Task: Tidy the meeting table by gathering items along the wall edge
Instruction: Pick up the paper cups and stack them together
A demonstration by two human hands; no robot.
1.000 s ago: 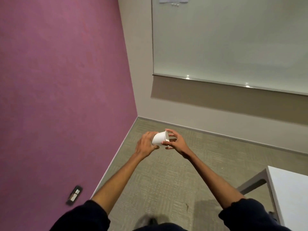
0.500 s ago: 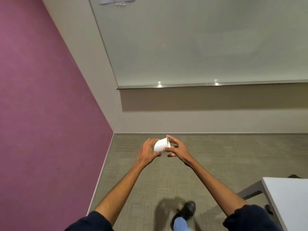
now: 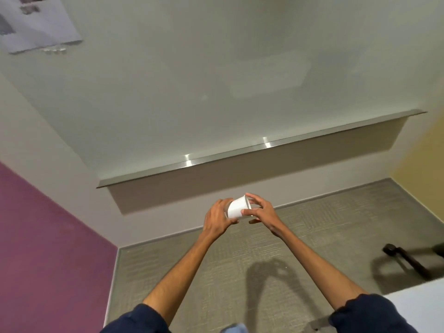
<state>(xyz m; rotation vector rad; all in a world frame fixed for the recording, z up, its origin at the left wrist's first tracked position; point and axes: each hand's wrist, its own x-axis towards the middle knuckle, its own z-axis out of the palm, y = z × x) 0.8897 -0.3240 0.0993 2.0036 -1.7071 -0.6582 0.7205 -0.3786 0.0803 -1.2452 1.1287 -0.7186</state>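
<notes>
Holding a small white paper cup point(image 3: 237, 208) in both hands above the floor, well apart from the bench.

A large pale glossy wallboard point(image 3: 216, 80) with a silver metal ledge point(image 3: 240, 155) fills the far wall, with a magenta-painted wall point(image 3: 48, 248) to its left and a grey-green carpeted floor point(image 3: 312, 236) below. The white bench point(image 3: 422, 306) shows only one corner at the lower right, and a black, blurred furniture leg point(image 3: 408, 261) lies on the carpet just beyond that corner. The left hand point(image 3: 217, 218) curls its fingers round the cup's narrow bottom end; the right hand point(image 3: 262, 211) pinches the wide rim end with thumb and fingertips. The cup lies tilted on its side between the two hands, in the air.
</notes>
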